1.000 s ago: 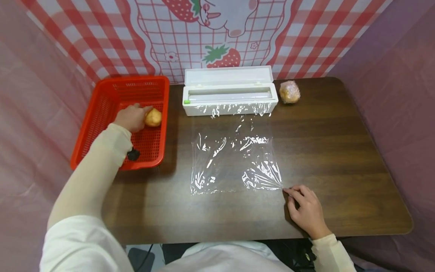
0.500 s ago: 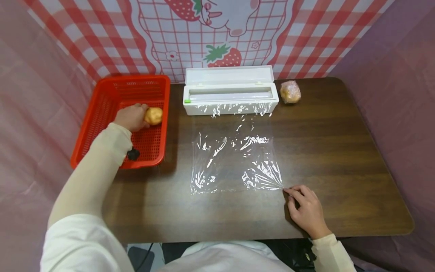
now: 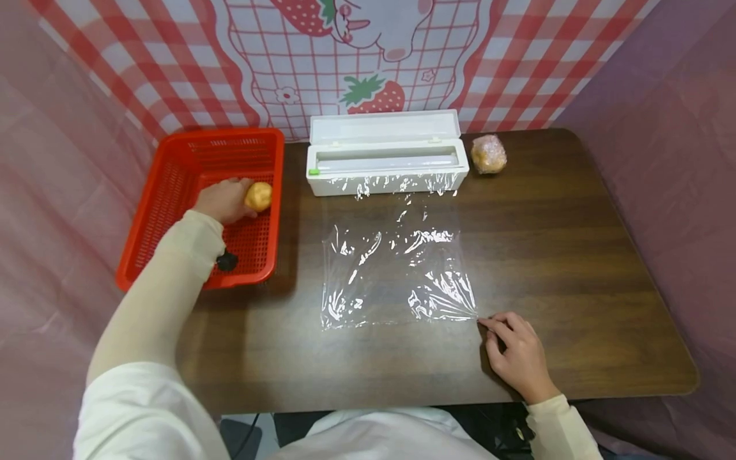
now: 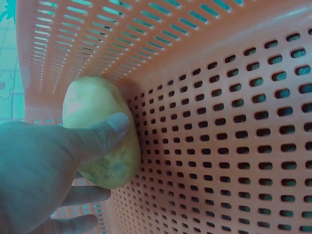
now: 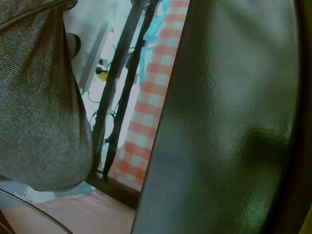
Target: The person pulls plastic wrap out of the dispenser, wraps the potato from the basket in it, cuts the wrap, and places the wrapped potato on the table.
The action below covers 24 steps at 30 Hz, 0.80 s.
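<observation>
Inside the red plastic basket (image 3: 278,236), my left hand (image 3: 224,200) holds a yellow potato (image 3: 259,197) near the right wall. The left wrist view shows the thumb laid across the potato (image 4: 100,136), with fingers behind it. On the table, my right hand (image 3: 517,354) pinches the near right corner of a sheet of cling film (image 3: 397,275). Creases fan out from that corner. The film runs back to a white cling film dispenser (image 3: 388,185), whose lid stands up. My right hand does not show in the right wrist view.
Right of the dispenser sits a yellowish lump wrapped in clear film (image 3: 489,154). The black device at my left wrist (image 3: 227,261) hangs over the basket's near side. A checked cloth (image 3: 374,76) backs the brown table (image 3: 575,268).
My left hand has gone from touching the potato with a stretched finger to gripping it inside the basket. The right hand has stayed at the film's corner.
</observation>
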Each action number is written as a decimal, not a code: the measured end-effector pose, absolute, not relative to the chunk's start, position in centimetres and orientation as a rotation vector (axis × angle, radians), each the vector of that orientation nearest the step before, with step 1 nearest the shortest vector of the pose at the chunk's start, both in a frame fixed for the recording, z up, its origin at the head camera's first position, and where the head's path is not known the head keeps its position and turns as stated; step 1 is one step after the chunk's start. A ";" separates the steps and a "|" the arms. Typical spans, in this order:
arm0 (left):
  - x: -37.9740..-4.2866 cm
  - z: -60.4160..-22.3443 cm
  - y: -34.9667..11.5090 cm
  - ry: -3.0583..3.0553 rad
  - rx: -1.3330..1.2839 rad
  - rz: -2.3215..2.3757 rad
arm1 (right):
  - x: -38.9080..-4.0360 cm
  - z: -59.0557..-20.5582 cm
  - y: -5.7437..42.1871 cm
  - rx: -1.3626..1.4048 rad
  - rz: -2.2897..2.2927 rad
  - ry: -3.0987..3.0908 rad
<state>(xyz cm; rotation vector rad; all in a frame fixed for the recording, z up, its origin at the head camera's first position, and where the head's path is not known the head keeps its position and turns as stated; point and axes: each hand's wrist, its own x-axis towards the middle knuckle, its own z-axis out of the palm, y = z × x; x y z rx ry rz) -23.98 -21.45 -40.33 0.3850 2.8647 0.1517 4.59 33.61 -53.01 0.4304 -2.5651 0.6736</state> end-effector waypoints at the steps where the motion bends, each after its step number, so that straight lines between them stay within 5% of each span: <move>1: -24.0 -40.4 -21.4 2.872 0.387 0.155 | 4.6 -53.0 33.6 0.429 0.673 -2.566; 24: -21.3 -36.0 -22.5 2.997 0.361 0.142 | 4.5 -52.9 33.5 0.425 0.672 -2.555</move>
